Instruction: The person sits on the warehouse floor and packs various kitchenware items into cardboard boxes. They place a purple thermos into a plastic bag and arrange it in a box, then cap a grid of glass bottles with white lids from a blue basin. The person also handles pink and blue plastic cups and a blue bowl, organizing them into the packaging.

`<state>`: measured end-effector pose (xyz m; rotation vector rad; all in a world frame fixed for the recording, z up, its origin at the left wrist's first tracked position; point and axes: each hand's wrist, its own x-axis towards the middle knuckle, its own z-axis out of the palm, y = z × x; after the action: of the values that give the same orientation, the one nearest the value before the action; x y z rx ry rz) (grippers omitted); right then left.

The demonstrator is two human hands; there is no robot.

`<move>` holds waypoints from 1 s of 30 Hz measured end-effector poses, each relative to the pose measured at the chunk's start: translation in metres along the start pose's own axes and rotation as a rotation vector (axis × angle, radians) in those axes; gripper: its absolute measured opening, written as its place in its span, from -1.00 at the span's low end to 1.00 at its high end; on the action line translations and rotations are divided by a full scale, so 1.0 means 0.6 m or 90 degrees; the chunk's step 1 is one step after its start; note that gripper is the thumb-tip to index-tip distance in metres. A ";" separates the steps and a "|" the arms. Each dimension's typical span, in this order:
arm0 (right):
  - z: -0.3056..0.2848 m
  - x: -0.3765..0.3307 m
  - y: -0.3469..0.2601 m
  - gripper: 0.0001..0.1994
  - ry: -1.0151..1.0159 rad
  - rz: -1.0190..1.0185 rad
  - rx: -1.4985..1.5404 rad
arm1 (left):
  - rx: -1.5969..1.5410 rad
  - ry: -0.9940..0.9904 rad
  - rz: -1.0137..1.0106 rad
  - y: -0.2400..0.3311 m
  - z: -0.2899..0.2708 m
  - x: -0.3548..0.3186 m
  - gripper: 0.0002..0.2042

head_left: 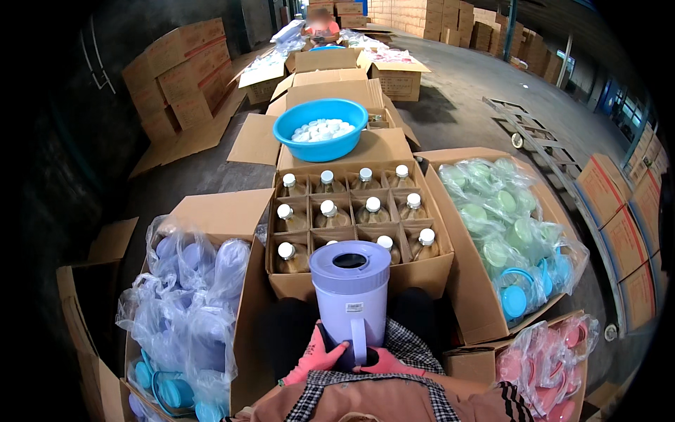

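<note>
A lilac jug with a handle, a wide collar and a dark round opening on top stands upright in front of my body. My left hand, in a pink glove, closes round its lower left side. On the other side my right hand, also pink-gloved, grips the lower part near the handle. The jug's base is partly hidden by my hands. Just beyond it sits a divided cardboard box with several rounded bottles with white caps. The jug covers part of the nearest row.
A blue basin of white caps rests behind the bottles. Open boxes flank me: bagged lilac parts left, bagged green parts and pink parts right. A metal trolley stands at right. Another person sits far ahead.
</note>
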<state>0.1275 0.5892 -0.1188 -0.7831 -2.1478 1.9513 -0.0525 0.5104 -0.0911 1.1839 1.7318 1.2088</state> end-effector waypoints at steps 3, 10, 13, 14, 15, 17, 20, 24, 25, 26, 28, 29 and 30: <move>-0.030 0.007 -0.045 -0.53 -0.126 0.018 -0.016 | -0.018 -0.012 -0.054 0.048 -0.030 0.010 -0.55; -0.155 0.101 -0.168 -0.57 0.496 -0.335 -0.009 | -0.128 0.306 0.076 0.070 -0.130 0.157 -0.61; -0.223 0.210 -0.116 -0.53 0.231 -0.143 0.566 | -0.389 0.191 0.179 0.015 -0.038 0.241 -0.52; -0.234 0.212 -0.119 -0.52 0.247 -0.087 0.575 | -0.118 0.206 0.244 0.064 -0.011 0.206 -0.42; -0.237 0.213 -0.116 -0.50 0.256 -0.028 0.590 | 0.162 0.221 0.295 0.119 -0.005 0.151 -0.31; -0.232 0.210 -0.084 -0.56 0.433 -0.152 0.421 | 0.227 0.157 0.347 0.136 -0.031 0.114 -0.28; -0.115 0.137 -0.140 -0.45 0.398 -0.358 0.175 | 0.195 0.261 0.211 0.053 -0.078 0.134 -0.40; -0.188 0.172 -0.114 -0.37 0.314 -0.205 0.276 | 0.245 0.182 0.269 0.161 -0.038 0.122 -0.34; -0.214 0.174 -0.140 -0.35 0.283 -0.019 0.215 | 0.471 0.153 0.351 0.189 -0.028 0.093 -0.26; -0.215 0.175 -0.138 -0.37 0.397 -0.065 0.251 | 0.402 0.105 0.366 0.196 -0.037 0.092 -0.29; -0.212 0.174 -0.091 -0.43 0.541 -0.209 0.136 | 0.296 0.204 0.328 0.146 -0.053 0.129 -0.36; -0.158 0.153 -0.146 -0.41 0.461 -0.312 0.221 | 0.264 0.352 0.257 0.076 -0.061 0.159 -0.40; -0.126 0.134 -0.175 -0.47 0.490 -0.359 -0.009 | 0.138 0.395 0.171 0.074 -0.070 0.185 -0.47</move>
<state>0.0620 0.6903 -0.0258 -0.6721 -1.6527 1.1031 -0.1147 0.6086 -0.0408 1.2812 2.2507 1.7167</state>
